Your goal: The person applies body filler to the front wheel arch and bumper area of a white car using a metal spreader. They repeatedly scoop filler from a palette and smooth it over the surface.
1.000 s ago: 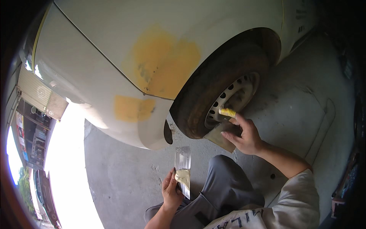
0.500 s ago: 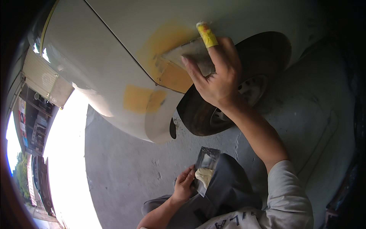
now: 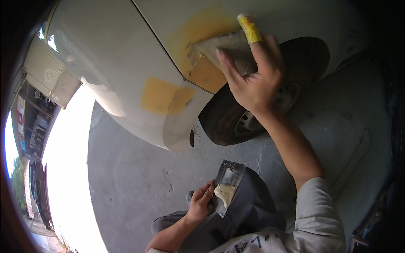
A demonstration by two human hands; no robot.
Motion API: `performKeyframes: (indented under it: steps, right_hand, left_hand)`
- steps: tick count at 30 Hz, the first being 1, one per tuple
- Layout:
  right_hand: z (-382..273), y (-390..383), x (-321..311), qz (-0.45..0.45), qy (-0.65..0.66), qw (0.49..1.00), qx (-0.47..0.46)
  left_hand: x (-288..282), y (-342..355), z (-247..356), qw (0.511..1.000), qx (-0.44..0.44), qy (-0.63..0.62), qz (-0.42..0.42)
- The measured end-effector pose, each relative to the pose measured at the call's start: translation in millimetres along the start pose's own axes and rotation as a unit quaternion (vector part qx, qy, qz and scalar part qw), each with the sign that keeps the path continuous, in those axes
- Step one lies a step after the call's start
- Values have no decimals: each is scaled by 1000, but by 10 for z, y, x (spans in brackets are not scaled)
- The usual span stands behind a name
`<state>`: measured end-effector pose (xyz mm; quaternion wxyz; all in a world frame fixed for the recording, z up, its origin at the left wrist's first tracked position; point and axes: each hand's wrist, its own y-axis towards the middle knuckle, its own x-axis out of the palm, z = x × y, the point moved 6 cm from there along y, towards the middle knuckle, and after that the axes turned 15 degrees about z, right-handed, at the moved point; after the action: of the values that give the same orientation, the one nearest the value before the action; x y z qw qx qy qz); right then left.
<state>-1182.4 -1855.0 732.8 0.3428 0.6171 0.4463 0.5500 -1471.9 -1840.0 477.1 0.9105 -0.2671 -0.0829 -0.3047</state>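
In my right hand (image 3: 258, 80) is a thin, flat grey putty spreader (image 3: 236, 49), thumb on one side and fingers on the other. Yellow tape wraps the index fingertip. The spreader lies against the pale car body (image 3: 114, 55), just above the wheel arch, over a tan filler patch (image 3: 206, 72); my hand hides part of it. Low in front of me, my left hand (image 3: 201, 200) grips the edge of a flat mixing plate (image 3: 230, 174) by my knee. A cream-coloured blob of putty (image 3: 225, 194) sits on that plate.
The car's dark tyre (image 3: 221, 126) stands below my right wrist. Another tan patch (image 3: 158, 96) marks the bumper, left of the panel gap. Grey concrete floor (image 3: 130, 168) spreads beneath. Bright daylight and a parked dark vehicle (image 3: 39, 189) show at far left.
The view has shifted, so the car sits farther right and higher in it. Against the panel, my right hand and spreader have slid slightly right. My left hand still holds the plate.
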Motion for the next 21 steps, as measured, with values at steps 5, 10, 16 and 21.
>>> performKeyframes:
  steps: [5,10,16,21]
  right_hand:
    - [-121,6,-117,-100,69,991,-48]
    - [146,-171,-958,-102,145,924,339]
    - [-612,-847,-1725,-294,188,931,109]
    - [-358,-1456,-1982,-427,86,773,461]
  left_hand:
    - [-7,4,19,999,2,-28,-21]
    - [-34,-26,15,997,72,23,7]
    - [106,-131,75,997,-7,-61,45]
    - [220,-70,413,989,46,-130,59]
